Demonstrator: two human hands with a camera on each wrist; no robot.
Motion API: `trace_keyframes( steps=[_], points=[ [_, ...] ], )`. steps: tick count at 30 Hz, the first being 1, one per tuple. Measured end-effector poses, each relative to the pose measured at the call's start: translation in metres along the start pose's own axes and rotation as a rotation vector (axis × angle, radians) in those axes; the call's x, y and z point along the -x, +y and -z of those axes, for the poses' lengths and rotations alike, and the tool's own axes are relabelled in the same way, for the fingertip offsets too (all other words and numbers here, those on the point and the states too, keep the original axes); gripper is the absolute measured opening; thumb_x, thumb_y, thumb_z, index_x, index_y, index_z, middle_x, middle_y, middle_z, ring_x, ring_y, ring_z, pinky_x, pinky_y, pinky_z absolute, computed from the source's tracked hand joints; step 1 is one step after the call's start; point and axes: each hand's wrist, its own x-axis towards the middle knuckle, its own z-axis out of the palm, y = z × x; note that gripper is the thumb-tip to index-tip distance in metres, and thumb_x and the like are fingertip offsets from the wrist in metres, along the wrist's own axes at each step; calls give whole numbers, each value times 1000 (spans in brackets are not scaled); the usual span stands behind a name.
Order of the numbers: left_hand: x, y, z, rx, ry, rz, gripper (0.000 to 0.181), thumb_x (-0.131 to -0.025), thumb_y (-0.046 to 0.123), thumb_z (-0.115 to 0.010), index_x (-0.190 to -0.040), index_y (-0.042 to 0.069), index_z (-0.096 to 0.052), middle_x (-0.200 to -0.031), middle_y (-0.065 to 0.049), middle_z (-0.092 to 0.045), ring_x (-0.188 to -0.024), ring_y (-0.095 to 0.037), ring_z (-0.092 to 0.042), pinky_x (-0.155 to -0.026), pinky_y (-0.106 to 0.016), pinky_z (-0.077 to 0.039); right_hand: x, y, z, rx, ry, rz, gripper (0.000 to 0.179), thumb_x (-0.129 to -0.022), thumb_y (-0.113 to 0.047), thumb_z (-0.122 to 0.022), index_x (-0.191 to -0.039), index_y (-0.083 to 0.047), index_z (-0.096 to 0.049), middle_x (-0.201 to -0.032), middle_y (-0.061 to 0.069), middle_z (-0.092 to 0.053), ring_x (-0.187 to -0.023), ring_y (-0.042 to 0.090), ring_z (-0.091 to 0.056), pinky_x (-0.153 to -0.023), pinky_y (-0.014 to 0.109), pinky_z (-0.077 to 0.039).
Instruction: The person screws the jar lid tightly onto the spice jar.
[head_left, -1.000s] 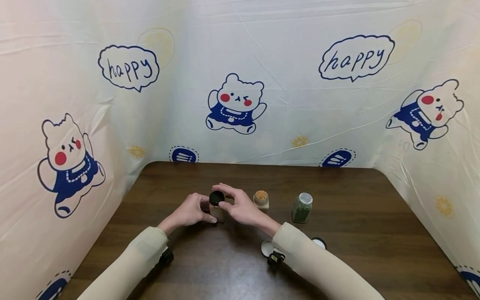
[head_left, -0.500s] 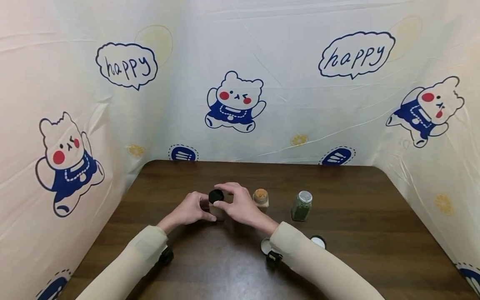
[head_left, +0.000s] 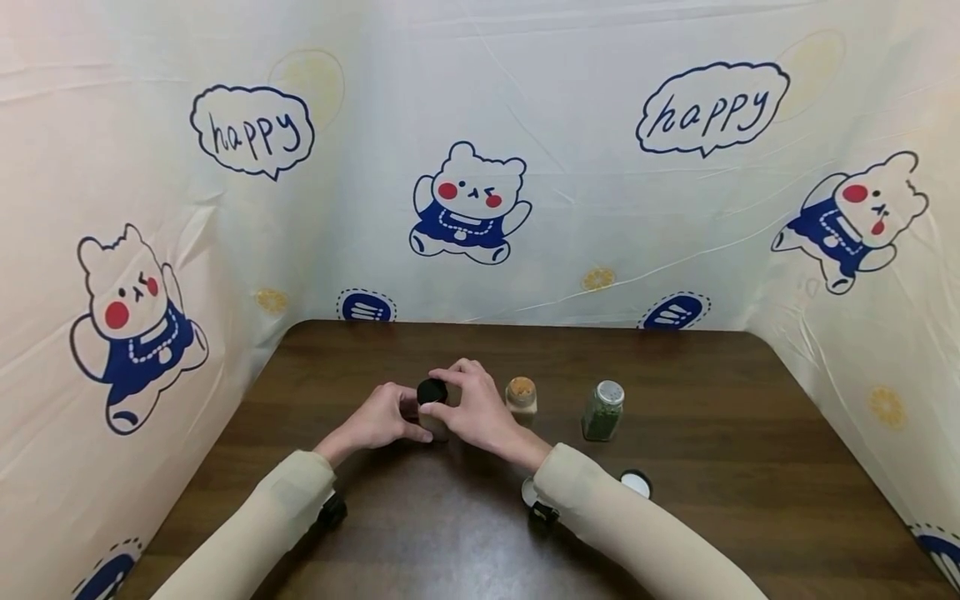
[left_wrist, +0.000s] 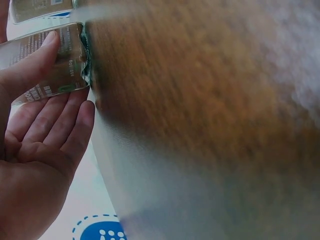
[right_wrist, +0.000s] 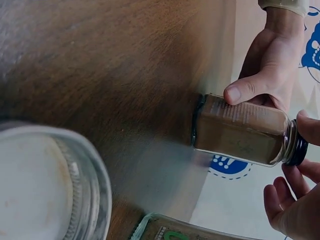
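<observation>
A squarish glass spice jar [right_wrist: 242,130] filled with brown powder stands upright on the table. Its black lid [head_left: 431,391] sits on the top. My left hand [head_left: 378,417] grips the jar's body low down, thumb on the near side, as the left wrist view also shows with the printed jar wall [left_wrist: 67,45]. From the right, my right hand [head_left: 480,410] pinches the lid between thumb and fingers. In the right wrist view the lid [right_wrist: 300,147] is still at the jar's neck.
Right of my hands stand a jar with an orange-brown top [head_left: 522,396] and a jar of green herbs [head_left: 603,412] with a silvery top. Two loose lids lie nearer me: a black-rimmed white lid [head_left: 636,482] and a pale lid [head_left: 529,490] partly behind my right wrist.
My right hand has turned slightly on the lid: its fingers sit a little higher and its thumb has moved left. My left hand and the jar hold their place.
</observation>
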Motion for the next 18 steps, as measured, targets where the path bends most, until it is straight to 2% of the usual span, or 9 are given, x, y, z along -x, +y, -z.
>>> trace_keyframes(
  steps=[5,8,11,15,18],
  points=[
    [-1,0,-1,-10,6,-8,31,-75,13,-98,-99,13,-80,-93,3,-77,-86,-14,-70,-83,-32,-57,0,2,0,11,12,7,55,-89,-31,-89,-137,-10,-70,-108,1,-61,-106,21,-54,-87,35,-48],
    [-1,-1,-1,-11,6,-17,30,-75,13,-98,-99,14,-80,-92,5,-77,-87,-14,-71,-83,-32,-57,0,4,1,-3,6,27,66,-86,-33,-91,-143,-12,-65,-120,4,-63,-117,22,-54,-97,41,-48],
    [-1,-1,-2,-5,5,-21,29,-75,12,-98,-98,14,-80,-89,6,-76,-84,-14,-70,-81,-32,-56,1,7,3,-60,-33,43,71,-89,-28,-88,-151,-13,-57,-138,6,-61,-132,22,-50,-107,45,-46],
    [0,-1,-1,-12,10,-18,28,-75,14,-98,-96,15,-79,-83,7,-73,-79,-14,-66,-79,-31,-56,3,10,8,-160,-104,59,63,-97,-15,-79,-155,-14,-53,-155,6,-52,-145,20,-43,-111,46,-45],
    [0,0,-1,-23,10,-15,27,-75,15,-98,-94,15,-79,-78,7,-70,-77,-14,-65,-77,-31,-55,3,11,11,-179,-142,71,57,-99,-8,-74,-152,-15,-56,-159,6,-47,-150,19,-37,-113,45,-44]
  ],
)
